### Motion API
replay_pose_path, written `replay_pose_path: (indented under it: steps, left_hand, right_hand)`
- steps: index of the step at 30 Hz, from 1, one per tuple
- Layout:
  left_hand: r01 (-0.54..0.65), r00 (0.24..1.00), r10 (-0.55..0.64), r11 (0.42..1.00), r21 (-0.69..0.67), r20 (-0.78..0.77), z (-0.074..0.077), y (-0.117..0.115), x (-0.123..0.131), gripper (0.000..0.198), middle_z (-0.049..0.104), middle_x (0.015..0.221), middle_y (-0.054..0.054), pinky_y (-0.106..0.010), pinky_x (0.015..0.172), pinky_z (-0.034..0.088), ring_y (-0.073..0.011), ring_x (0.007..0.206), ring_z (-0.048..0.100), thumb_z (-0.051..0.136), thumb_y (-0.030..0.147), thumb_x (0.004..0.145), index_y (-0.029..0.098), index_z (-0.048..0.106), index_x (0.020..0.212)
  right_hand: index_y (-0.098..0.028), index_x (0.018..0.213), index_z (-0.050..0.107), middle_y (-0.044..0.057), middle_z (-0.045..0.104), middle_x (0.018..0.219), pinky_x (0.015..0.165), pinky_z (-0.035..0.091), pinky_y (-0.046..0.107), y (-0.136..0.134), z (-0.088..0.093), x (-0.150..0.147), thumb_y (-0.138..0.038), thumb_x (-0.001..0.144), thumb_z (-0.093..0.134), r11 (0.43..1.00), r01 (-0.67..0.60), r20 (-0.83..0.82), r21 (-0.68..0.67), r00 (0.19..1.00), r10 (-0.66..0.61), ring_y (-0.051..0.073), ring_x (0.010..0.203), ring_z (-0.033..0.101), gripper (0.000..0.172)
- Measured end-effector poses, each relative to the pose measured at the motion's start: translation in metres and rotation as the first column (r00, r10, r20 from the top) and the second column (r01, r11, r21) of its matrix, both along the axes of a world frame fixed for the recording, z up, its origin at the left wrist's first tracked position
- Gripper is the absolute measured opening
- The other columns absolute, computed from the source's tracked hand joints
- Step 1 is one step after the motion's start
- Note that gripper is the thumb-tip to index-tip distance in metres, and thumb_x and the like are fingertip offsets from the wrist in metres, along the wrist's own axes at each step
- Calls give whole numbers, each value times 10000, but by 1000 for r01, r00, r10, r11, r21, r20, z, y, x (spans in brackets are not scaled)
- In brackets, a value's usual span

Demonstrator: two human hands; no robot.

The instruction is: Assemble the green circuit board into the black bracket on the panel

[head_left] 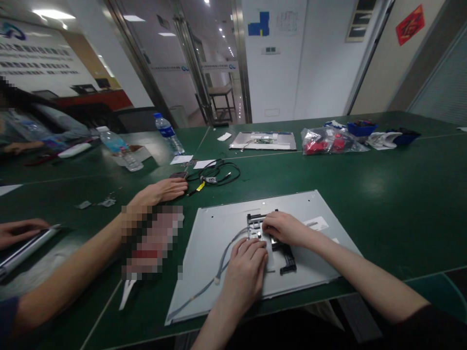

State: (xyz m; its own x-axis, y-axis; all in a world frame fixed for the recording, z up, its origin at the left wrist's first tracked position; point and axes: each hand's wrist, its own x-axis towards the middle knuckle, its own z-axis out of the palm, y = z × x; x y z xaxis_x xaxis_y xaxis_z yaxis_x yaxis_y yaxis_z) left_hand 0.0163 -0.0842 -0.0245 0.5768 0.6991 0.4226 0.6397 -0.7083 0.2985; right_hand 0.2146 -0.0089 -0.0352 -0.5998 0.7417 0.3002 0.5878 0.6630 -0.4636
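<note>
A flat light-grey metal panel (204,243), like the back of a display, lies before me. Near its middle are a black plastic bracket (288,262) and a small circuit board (256,234). A grey cable (222,262) curves from the board towards the panel's near left corner. My left hand (246,267) rests over the near edge of the board, fingers bent and close together. On the far side, my right hand (286,228) is closed, its fingertips pinched down by the bracket and board. What either hand holds is hidden beneath its fingers.
To the left, another person's hand (166,189) reaches towards a coiled black cable (222,177). Water bottles (170,135) stand beyond. At the back are another panel (241,141), a plastic bag with red items (324,142) and blue trays (361,128). Another hand (22,233) is far left.
</note>
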Motion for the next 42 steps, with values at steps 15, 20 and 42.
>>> replay_pose_path:
  steps: [15,20,42]
  left_hand:
    - [19,999,-20,999,-26,-42,-6,0,0,180,645,1217,-61,-513,1060,388,-265,1167,556,527,133,889,207,616,1028]
    - [8,997,-10,1000,-26,-78,-1,-2,1,144,630,1240,-74,-544,1076,372,-294,1205,529,585,194,865,210,640,998]
    - [-3,997,-3,998,-69,-79,4,-5,2,156,586,1303,-85,-575,1091,353,-310,1249,494,642,259,834,207,622,980]
  right_hand:
    - [-172,901,642,58,656,900,769,433,277,0,0,0,-88,889,582,1000,2,-4,-5,1000,-2,174,849,578,104]
    - [-173,904,643,60,658,901,769,435,277,0,0,0,-90,893,580,1000,7,-7,-10,1000,-7,174,849,583,105]
    - [-176,890,646,54,660,897,789,443,281,-1,2,-1,-65,877,588,1000,7,-20,-27,1000,-7,178,875,589,126]
